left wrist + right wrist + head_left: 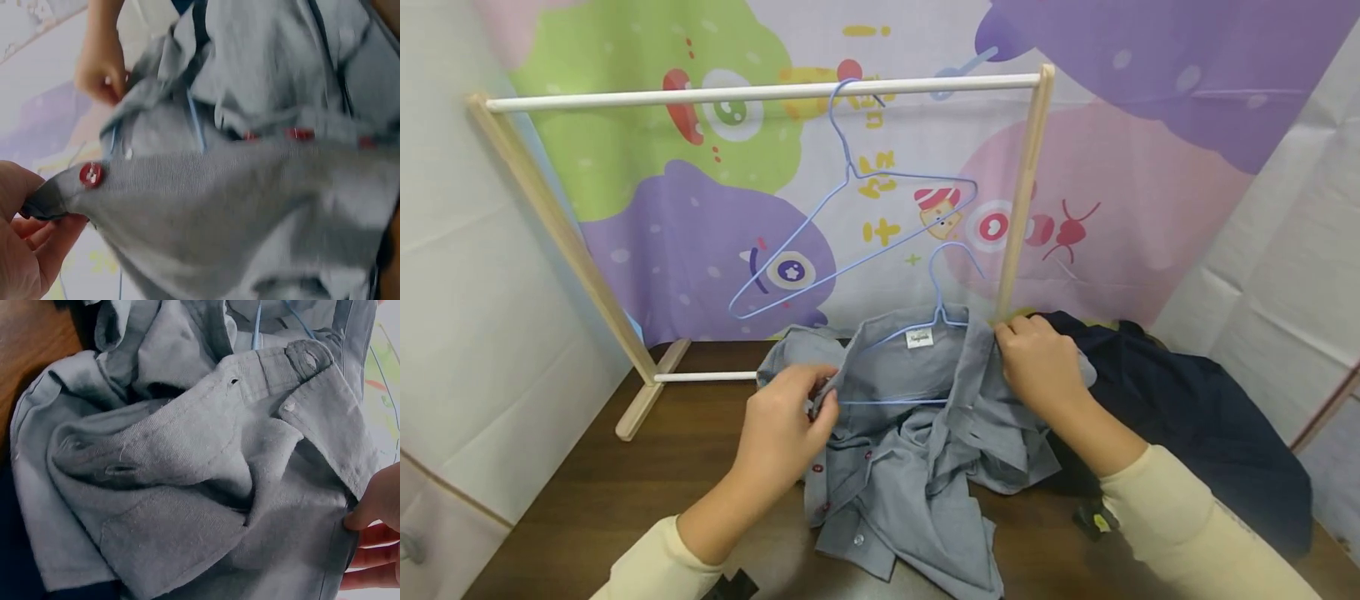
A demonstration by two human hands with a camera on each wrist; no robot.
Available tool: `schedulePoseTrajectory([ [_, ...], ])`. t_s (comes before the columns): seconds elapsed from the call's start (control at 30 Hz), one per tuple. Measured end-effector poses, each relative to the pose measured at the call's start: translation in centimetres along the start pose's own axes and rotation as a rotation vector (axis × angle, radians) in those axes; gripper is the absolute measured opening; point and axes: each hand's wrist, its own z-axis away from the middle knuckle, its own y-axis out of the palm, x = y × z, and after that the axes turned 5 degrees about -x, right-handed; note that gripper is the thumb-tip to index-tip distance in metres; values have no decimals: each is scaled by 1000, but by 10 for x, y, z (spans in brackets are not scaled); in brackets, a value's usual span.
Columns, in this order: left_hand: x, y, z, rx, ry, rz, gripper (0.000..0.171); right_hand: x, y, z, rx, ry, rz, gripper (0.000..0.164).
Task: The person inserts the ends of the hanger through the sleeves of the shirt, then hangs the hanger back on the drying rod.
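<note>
A grey button shirt [898, 500] lies on the brown table with its collar end toward the rack. Inside its neck sits a blue wire hanger [938, 293], whose hook sticks up past the label. My left hand [784, 425] pinches the front edge of the shirt at the collar, beside a red button [90, 175] seen in the left wrist view. At the opposite shoulder, my right hand [1041, 362] grips the cloth. In the right wrist view its thumb and fingers hold the shirt's edge, and buttonholes show on the loose front.
A rack with a white rail [760, 92] and wooden posts stands behind the shirt. Another blue wire hanger [850, 173] hangs from it. Dark navy cloth [1210, 425] lies at the right. A patterned curtain [895, 250] covers the back.
</note>
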Motion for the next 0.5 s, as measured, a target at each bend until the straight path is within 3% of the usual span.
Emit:
schedulePoseTrajectory([
  [0.2, -18, 20, 4, 41, -22, 55, 21, 6, -2, -2, 20, 59, -14, 13],
  [0.5, -29, 44, 11, 103, -31, 88, 23, 13, -7, -6, 34, 132, -57, 8],
])
